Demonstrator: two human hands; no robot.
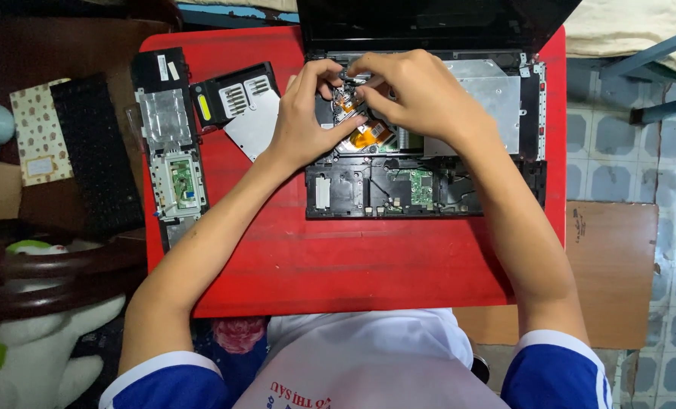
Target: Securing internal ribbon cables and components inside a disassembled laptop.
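Nearest, two blue sleeves with white cuffs are cut off by the bottom edge, and bare forearms are seen reaching out over the red tabletop (338, 265). Farther on, an opened laptop base (421, 189) with exposed circuit boards lies right of centre, its dark screen (429, 23) cut off at the far edge. Over its far middle, the left hand (304, 113) and right hand (414, 91) are brought together, fingertips pinched on a small part that is hidden beneath them; what it is cannot be made out. An orange ribbon cable (370, 136) is partly covered by the hands. To the left, three removed pieces are counted: a long palm-rest panel (170, 144), a black vented cover (236, 95) and a grey metal plate (253, 129). Off the tabletop's left side, one black keyboard (96, 155) rests beside a patterned card (39, 132).
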